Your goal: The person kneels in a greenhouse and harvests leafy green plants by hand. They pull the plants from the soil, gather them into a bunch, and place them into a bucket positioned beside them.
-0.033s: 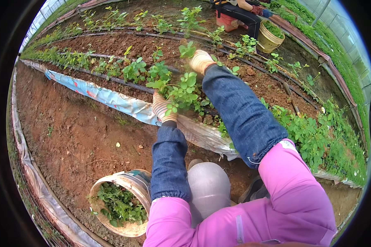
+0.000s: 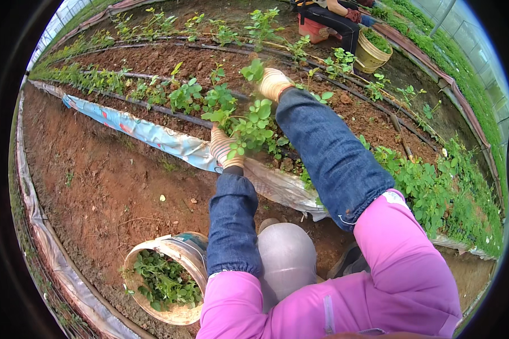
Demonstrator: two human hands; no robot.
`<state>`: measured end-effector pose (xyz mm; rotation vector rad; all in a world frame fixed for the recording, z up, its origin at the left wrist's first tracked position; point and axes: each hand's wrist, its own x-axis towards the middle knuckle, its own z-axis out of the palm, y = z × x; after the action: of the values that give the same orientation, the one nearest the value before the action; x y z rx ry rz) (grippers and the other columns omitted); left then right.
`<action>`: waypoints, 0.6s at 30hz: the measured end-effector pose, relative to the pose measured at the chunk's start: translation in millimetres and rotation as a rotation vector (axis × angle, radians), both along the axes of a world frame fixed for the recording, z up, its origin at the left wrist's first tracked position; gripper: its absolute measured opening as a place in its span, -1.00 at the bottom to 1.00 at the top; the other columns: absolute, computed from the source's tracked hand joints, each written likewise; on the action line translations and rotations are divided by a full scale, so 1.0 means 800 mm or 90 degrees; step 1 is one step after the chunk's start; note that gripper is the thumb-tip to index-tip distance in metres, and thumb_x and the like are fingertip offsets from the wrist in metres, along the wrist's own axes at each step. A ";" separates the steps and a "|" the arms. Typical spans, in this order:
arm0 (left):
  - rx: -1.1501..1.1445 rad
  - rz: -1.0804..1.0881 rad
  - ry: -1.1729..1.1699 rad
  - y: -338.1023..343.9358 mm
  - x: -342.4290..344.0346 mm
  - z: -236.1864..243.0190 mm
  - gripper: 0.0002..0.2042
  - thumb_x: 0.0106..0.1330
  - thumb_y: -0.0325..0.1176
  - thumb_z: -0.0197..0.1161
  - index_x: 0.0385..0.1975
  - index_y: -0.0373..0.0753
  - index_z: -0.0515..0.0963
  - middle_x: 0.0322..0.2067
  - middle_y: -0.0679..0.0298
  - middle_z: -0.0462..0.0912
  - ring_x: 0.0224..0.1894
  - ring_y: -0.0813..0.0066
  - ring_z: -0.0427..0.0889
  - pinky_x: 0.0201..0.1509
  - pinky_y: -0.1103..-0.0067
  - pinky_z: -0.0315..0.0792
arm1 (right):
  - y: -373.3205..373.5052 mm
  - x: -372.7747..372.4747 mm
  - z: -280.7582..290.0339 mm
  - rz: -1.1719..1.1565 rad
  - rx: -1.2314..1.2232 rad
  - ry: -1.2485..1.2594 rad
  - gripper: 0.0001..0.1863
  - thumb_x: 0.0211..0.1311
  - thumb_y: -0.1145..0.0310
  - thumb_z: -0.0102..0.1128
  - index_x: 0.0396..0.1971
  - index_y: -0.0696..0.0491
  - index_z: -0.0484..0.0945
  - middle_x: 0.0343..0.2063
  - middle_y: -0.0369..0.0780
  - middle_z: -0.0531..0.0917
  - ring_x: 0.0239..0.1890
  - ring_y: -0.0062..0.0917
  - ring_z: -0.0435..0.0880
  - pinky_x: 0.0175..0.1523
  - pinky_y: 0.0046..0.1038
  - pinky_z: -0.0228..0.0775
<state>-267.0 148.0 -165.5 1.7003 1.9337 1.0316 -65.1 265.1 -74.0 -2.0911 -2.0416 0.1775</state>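
Both my hands wear cream gloves with orange-brown stripes. My right hand (image 2: pixel 274 85) reaches over the planted bed, its fingers closed on a small leafy sprig (image 2: pixel 253 70) whose leaves stick out past the fingertips. Lower down, at the bed's near edge, my left hand (image 2: pixel 223 148) is in among the stems of a bushy green plant (image 2: pixel 254 124). Leaves cover its fingers, so their grip is hidden. A whitish bucket (image 2: pixel 152 244) with cut greenery (image 2: pixel 167 282) inside leans on the soil left of my knee.
Black drip hoses (image 2: pixel 189 119) run along the bed between plant rows. A blue and white plastic sheet (image 2: pixel 124 127) edges it. At right, a wooden-handled tool (image 2: pixel 400 135) lies on the soil. Across the bed sits another person (image 2: pixel 336 20) beside a yellowish bucket (image 2: pixel 372 53) of greenery.
My right hand has shifted slightly to the left with the sprig. The left hand has hardly moved.
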 end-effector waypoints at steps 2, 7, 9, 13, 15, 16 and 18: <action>0.039 -0.009 -0.063 -0.004 0.003 -0.002 -0.24 0.02 -0.18 0.47 0.20 -0.43 0.29 0.02 -0.04 0.56 0.02 0.21 0.58 0.12 0.57 0.41 | 0.004 -0.005 -0.021 0.043 -0.039 0.178 -0.56 0.06 0.18 0.22 -0.01 -0.04 0.59 -0.08 -0.04 0.64 -0.01 -0.19 0.62 0.06 -0.28 0.46; 0.011 0.003 -0.086 -0.009 -0.018 -0.005 -0.17 0.00 -0.23 0.49 0.24 -0.46 0.22 0.15 0.00 0.46 0.13 0.33 0.50 0.22 0.64 0.33 | -0.001 -0.066 -0.003 0.039 -0.156 -0.032 -0.48 -0.01 0.25 0.24 0.05 -0.05 0.55 0.00 -0.07 0.60 0.07 -0.21 0.58 0.14 -0.32 0.45; 0.043 0.000 -0.102 -0.011 -0.017 -0.005 -0.18 -0.01 -0.24 0.50 0.23 -0.44 0.24 0.13 0.00 0.48 0.12 0.30 0.52 0.21 0.63 0.35 | 0.009 -0.056 -0.010 0.049 -0.143 -0.010 -0.51 0.01 0.23 0.21 0.03 -0.03 0.56 0.02 -0.06 0.58 0.07 -0.17 0.57 0.14 -0.31 0.44; 0.046 0.001 -0.040 -0.010 -0.007 0.008 -0.22 -0.02 -0.24 0.50 0.20 -0.40 0.29 0.08 0.00 0.53 0.06 0.24 0.57 0.15 0.59 0.40 | 0.042 0.006 -0.040 -0.109 -0.013 0.161 -0.58 0.14 0.12 0.13 -0.06 0.04 0.60 -0.02 -0.04 0.61 0.06 -0.18 0.57 0.11 -0.31 0.41; 0.080 -0.024 -0.058 -0.001 0.013 0.001 -0.26 0.00 -0.19 0.46 0.17 -0.40 0.33 0.02 0.00 0.57 0.00 0.19 0.60 0.09 0.53 0.45 | 0.059 0.074 -0.046 -0.011 0.075 0.119 -0.59 0.15 0.10 0.13 -0.14 0.09 0.61 -0.11 -0.01 0.64 -0.02 -0.16 0.59 0.06 -0.29 0.43; 0.116 -0.036 -0.047 0.006 0.019 -0.010 -0.27 0.00 -0.18 0.45 0.15 -0.42 0.34 0.01 -0.01 0.57 0.00 0.18 0.60 0.09 0.53 0.45 | 0.060 0.104 -0.038 0.035 0.092 0.071 -0.59 0.16 0.10 0.14 -0.17 0.11 0.62 -0.16 0.00 0.66 -0.06 -0.14 0.61 0.03 -0.28 0.43; 0.100 0.015 0.010 0.003 -0.020 -0.023 -0.30 0.03 -0.14 0.43 0.11 -0.47 0.37 -0.01 -0.03 0.57 0.01 0.17 0.58 0.10 0.52 0.43 | 0.027 0.044 -0.003 0.001 -0.043 0.235 -0.59 0.17 0.13 0.12 -0.21 0.19 0.61 -0.26 0.05 0.66 -0.22 -0.15 0.62 -0.08 -0.26 0.42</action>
<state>-283.0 150.2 -183.6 1.7760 1.9313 1.2113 -30.2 286.4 -76.3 -1.9190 -1.8379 0.5922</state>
